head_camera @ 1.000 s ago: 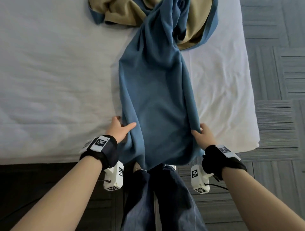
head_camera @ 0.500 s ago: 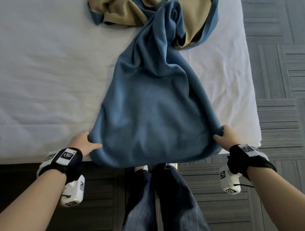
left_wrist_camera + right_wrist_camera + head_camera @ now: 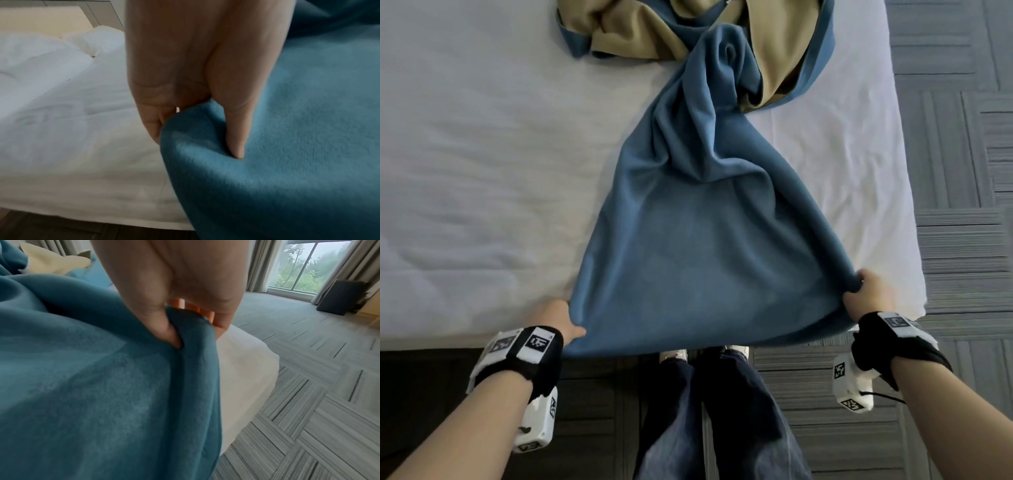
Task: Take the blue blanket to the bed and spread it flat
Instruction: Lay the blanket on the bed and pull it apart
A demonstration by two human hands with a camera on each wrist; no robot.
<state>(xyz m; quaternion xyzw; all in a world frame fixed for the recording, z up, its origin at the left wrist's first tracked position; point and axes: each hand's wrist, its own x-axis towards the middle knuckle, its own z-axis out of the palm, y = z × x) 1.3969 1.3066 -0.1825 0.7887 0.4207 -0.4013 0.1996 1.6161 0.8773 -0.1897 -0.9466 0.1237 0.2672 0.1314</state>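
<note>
The blue blanket [image 3: 702,260] with a tan underside lies on the white bed [image 3: 482,154], fanned wide at the near edge and bunched in a twisted heap at the far end. My left hand [image 3: 561,322] pinches its near left corner, thumb on top of the cloth [image 3: 287,146]. My right hand [image 3: 866,294] grips the near right corner, fingers curled round a fold of blanket [image 3: 191,353]. Both corners are held just over the bed's near edge, with the hem hanging past it.
The bed's right edge [image 3: 907,205] borders grey striped carpet tiles [image 3: 962,102]. My legs and shoes [image 3: 705,356] stand against the bed's foot. White pillows [image 3: 41,53] lie at the head. A window and a dark object [image 3: 341,296] stand across the room.
Both hands have moved apart and back toward me, widening the blanket's near end from a narrow strip to a broad fan. The far end remains bunched.
</note>
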